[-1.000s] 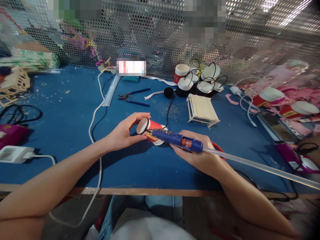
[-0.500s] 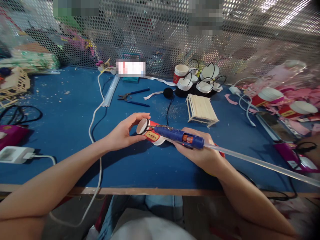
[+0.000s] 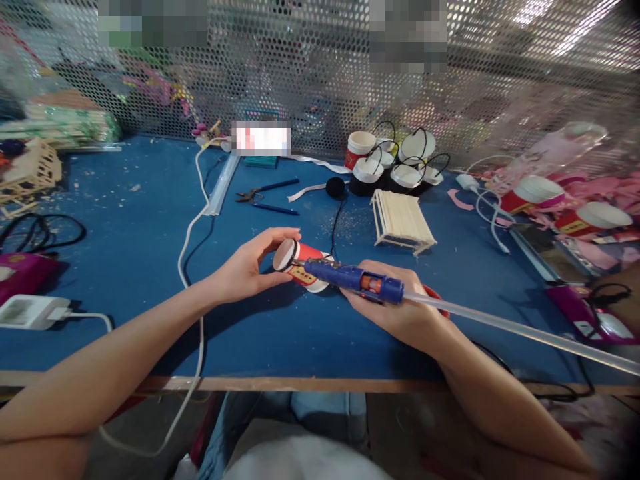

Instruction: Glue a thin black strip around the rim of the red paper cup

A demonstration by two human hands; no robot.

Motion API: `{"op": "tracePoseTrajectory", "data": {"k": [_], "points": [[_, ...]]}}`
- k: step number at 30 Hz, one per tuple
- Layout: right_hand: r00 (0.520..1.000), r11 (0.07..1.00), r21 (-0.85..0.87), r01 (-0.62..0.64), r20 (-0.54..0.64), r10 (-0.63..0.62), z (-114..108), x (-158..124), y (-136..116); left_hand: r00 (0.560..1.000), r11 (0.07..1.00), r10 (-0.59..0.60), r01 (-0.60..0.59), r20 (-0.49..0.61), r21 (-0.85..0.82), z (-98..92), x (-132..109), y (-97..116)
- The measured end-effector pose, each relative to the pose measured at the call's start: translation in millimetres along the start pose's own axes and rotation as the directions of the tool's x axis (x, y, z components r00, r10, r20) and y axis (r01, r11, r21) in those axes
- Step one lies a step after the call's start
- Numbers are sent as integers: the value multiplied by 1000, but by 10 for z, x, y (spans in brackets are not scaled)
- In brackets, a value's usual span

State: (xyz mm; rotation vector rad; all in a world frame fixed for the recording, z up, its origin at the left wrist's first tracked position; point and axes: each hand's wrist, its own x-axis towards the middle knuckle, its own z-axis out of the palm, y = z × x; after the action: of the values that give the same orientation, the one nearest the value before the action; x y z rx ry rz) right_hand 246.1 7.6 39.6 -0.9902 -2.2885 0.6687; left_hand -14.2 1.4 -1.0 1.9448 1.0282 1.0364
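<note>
My left hand (image 3: 255, 263) is closed around the base end of a red and white paper cup (image 3: 311, 255), which lies tilted on its side. A black cord wraps round the cup near its base. A blue glue gun (image 3: 345, 277) is in my right hand (image 3: 395, 300), with a long clear glue stick (image 3: 520, 327) sticking out of its back. The gun's tip is at the cup's side by the black cord. Beyond the cup, a black cord runs up to a round black spool (image 3: 335, 187).
Pliers (image 3: 270, 197) lie open behind the cup. A small wooden stick rack (image 3: 403, 220) stands to the right, with several cups with black cord handles (image 3: 367, 170) behind it. A white cable (image 3: 186, 247) crosses the blue table at left. A phone (image 3: 547, 253) lies at right.
The glue gun has shifted slightly left and down, its tip moving along the cord toward the cup's near side. My left hand still holds the cup in about the same place.
</note>
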Motion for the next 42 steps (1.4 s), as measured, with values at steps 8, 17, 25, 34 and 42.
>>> {"op": "tracePoseTrajectory", "data": {"k": [8,17,25,34,42], "points": [[993,994,42,-97,-58,99,12,22,7,1000,995,8,-7,15,-96,14,2,-2],[993,993,42,-111,-43,113,6,17,-42,1000,998,13,-12,17,-65,-2,-2,2],[987,991,53,-123,-94,128,37,10,60,1000,996,16,-14,22,-83,3,-6,8],[998,998,10,-61,14,61,-23,-3,-57,1000,1000,-4,4,8,-3,-6,-5,4],[999,1000,-10,-6,41,7,-15,-11,-57,1000,1000,3,-3,-2,-6,2,-2,3]]}}
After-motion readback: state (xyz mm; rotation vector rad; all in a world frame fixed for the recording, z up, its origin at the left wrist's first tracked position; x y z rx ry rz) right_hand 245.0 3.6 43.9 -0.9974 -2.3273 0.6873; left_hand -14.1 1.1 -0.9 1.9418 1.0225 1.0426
